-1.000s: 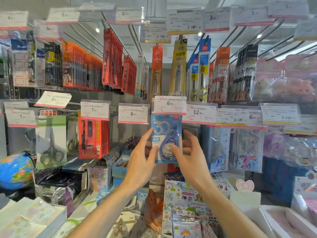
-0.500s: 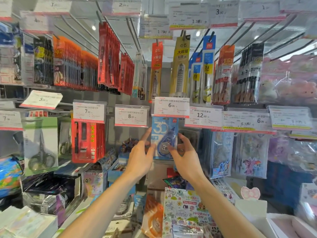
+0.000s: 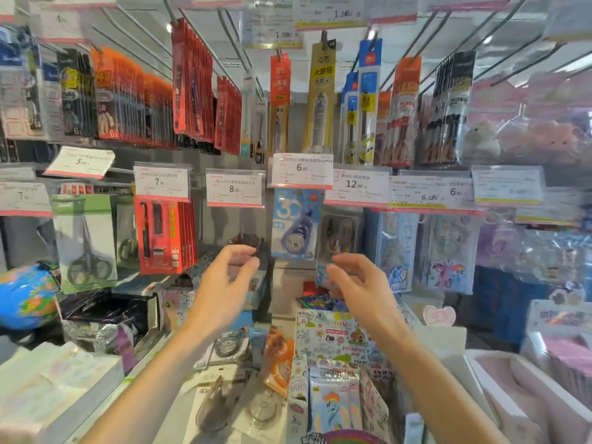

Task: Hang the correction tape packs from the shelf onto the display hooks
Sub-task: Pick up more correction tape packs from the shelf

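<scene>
A blue correction tape pack (image 3: 295, 223) hangs on the display hook behind the 6.00 price tag (image 3: 301, 170). Both hands are below it and apart from it. My left hand (image 3: 224, 283) hovers to its lower left with fingers loosely curled and nothing in them. My right hand (image 3: 358, 286) hovers to its lower right, fingers bent, also holding nothing that I can make out. More correction tape packs (image 3: 229, 346) lie on the shelf below, with an orange one (image 3: 280, 360) among them.
Red packs (image 3: 166, 235) and boxed scissors (image 3: 85, 241) hang at the left, pony-print pouches (image 3: 448, 251) at the right. A globe (image 3: 27, 294) sits far left. Sticker books (image 3: 336, 341) and boxes crowd the shelf beneath my arms.
Both hands have let go of the blue pack and dropped lower and slightly apart. The pack now hangs on its own from the hook.
</scene>
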Tool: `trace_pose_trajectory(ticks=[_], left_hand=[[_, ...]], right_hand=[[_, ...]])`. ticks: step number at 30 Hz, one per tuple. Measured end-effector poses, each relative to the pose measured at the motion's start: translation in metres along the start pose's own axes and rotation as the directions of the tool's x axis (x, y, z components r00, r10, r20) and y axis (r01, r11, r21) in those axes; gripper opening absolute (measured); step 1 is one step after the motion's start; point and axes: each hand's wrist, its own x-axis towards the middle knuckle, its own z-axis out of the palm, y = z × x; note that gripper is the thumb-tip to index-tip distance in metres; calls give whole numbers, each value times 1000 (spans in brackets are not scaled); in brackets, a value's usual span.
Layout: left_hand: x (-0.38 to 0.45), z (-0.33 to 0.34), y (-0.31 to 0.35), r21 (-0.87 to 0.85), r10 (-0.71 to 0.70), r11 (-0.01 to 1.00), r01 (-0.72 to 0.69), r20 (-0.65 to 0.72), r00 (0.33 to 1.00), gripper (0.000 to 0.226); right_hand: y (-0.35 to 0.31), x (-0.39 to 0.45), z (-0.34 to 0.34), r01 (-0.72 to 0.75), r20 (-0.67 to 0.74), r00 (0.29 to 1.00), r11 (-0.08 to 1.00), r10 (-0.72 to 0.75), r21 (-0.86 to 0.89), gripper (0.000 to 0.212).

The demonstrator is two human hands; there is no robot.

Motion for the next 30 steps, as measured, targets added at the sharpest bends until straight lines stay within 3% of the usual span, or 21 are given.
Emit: trace_pose_trajectory(ticks=[5,16,30], left_hand=[[-55,-26,-3,-71,-30,997,27,-44,999,18],[-143,-69,-47,-249,-219,954,170,-184,958,8],[-101,-195,-130,-303,-273,918,256,-14,962,14]], right_hand=[[10,-46,-11,-45,30,999,989,42,140,7],[35,-119,18,-189,50,982,971,183,150,7],[12,-166,147,-192,-215,957,981,194,34,8]])
